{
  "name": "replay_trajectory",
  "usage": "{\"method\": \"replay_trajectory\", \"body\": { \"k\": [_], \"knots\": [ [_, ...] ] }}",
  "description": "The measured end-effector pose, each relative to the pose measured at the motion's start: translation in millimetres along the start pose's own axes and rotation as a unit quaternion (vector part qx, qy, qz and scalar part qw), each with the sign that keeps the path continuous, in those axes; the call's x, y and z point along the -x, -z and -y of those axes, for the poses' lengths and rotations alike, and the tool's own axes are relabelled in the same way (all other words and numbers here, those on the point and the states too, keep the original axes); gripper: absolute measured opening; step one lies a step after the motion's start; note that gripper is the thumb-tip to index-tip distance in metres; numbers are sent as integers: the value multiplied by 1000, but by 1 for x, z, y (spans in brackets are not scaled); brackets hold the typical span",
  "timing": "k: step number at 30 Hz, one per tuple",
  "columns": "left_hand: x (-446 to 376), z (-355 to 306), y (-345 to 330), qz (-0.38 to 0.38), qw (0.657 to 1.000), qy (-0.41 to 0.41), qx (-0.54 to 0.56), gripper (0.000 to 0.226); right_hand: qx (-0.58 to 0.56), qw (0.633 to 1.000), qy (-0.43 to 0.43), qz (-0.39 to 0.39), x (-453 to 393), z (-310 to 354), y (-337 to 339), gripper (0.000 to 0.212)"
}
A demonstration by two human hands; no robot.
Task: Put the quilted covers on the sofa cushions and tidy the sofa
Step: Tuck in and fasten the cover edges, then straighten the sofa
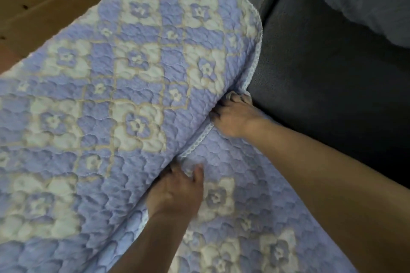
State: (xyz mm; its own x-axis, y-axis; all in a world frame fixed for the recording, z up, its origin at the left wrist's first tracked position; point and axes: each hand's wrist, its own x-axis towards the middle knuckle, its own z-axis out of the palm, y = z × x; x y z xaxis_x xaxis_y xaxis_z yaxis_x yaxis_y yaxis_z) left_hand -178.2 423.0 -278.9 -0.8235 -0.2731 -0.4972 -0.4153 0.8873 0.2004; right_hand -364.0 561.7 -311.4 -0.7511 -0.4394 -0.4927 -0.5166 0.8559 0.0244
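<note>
Quilted cover (124,95) looks soft, thick, light; left hand (177,190) and right hand (233,115) pinch its piped edge (199,142), the best hold

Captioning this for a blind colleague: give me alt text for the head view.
Two bare hands, left hand and right hand, grip the trimmed edge of a blue-and-white floral quilted cover over a cushion. Dark grey sofa seat lies to the right.

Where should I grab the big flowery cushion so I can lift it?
Probably by the long trimmed edge of the flowery cushion, coming from the near side, fingers hooked underneath. That edge is thick and rounded, and the left hand and right hand already work there.
</note>
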Motion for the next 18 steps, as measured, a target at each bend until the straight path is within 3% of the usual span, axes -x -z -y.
{"method": "replay_trajectory", "body": {
  "k": [1, 3, 5, 7, 9, 11, 13, 16, 18],
  "knots": [
    [-3, -2, 2, -13, 1000, -6, 18, 66, 16, 1000, 13, 24, -14, 0, 5, 56],
    [-15, -6, 5, 41, 995, 32, 83, 65, -31, 995, -27, 93, -38, -3, 15, 66],
    [-28, -13, 6, 100, 991, 69, 54, 74, -72, 987, -57, 130, -53, -11, 20, 81],
    [-26, -22, 7, 120, 988, 97, 24, 83, -52, 987, -72, 131, -47, -9, 17, 79],
    [-11, -27, 8, 98, 992, 74, -39, 83, -24, 994, -61, 86, -30, 0, 9, 64],
    [-3, -30, 3, 29, 996, 4, -88, 79, -40, 998, -33, 41, -7, 4, 0, 56],
    [-11, -35, 1, -27, 997, -48, -49, 79, -82, 995, -14, -53, 10, 0, -13, 51],
    [-42, -48, 0, 14, 999, -17, 29, 84, -58, 982, 35, -174, 22, -17, -33, 48],
    [-62, -55, -2, 32, 998, 37, 39, 89, -41, 988, 38, -147, 6, -13, -27, 57]
  ]
}}
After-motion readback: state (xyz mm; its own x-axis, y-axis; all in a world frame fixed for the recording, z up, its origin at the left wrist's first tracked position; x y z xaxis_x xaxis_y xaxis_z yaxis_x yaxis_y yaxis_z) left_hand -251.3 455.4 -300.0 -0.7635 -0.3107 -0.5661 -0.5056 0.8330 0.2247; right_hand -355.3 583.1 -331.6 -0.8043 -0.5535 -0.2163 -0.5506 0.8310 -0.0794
